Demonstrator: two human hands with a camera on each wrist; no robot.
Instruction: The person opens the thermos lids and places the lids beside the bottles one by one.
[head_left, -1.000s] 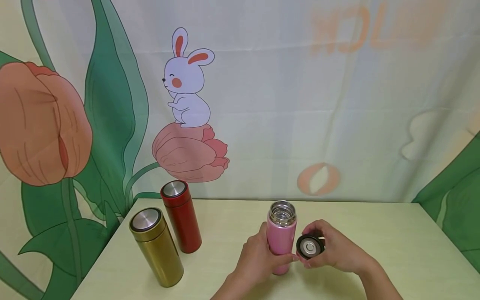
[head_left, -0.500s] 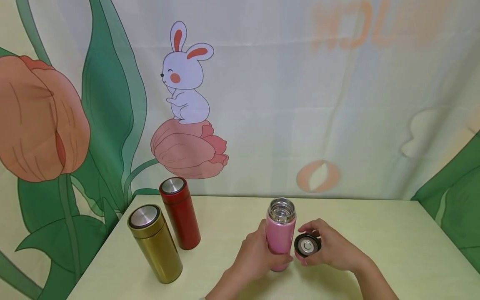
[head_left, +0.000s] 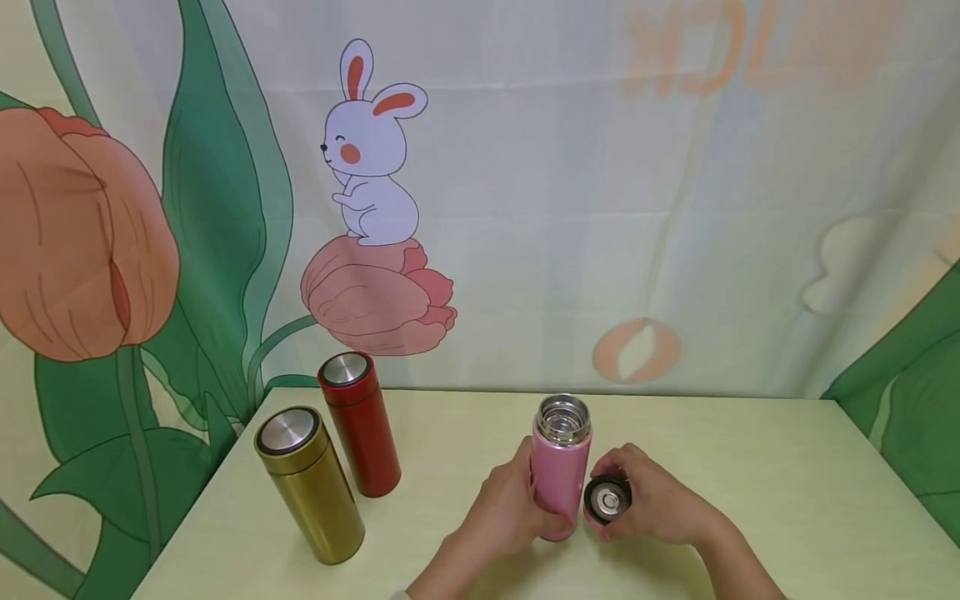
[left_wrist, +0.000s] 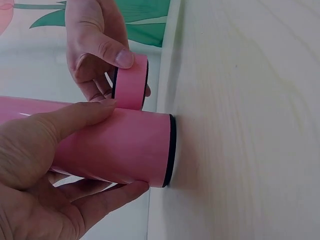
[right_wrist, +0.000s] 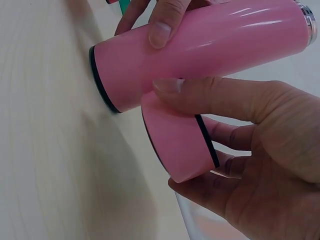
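My left hand [head_left: 513,508] grips the lower body of a pink thermos bottle [left_wrist: 117,145]. The bottle stands upright, or nearly so, and its bare steel mouth [head_left: 564,419] faces up. Whether its black base touches the table cannot be told. My right hand [head_left: 656,500] pinches the pink, black-rimmed thermos lid [right_wrist: 175,140] between thumb and fingers. In the head view the lid's round metal inner side shows toward the camera. Close against the bottle's lower right side, the lid looks to be touching it or almost so.
A gold thermos [head_left: 315,492] and a red thermos [head_left: 363,437], both with lids on, stand at the left of the pale wooden table [head_left: 787,475]. Behind the table hangs a printed curtain [head_left: 525,208] with a rabbit and tulips.
My right hand has brought the lid slightly left and down, closer to the bottle. The left hand keeps its grip, its thumb a little lower. The head view has shifted slightly.
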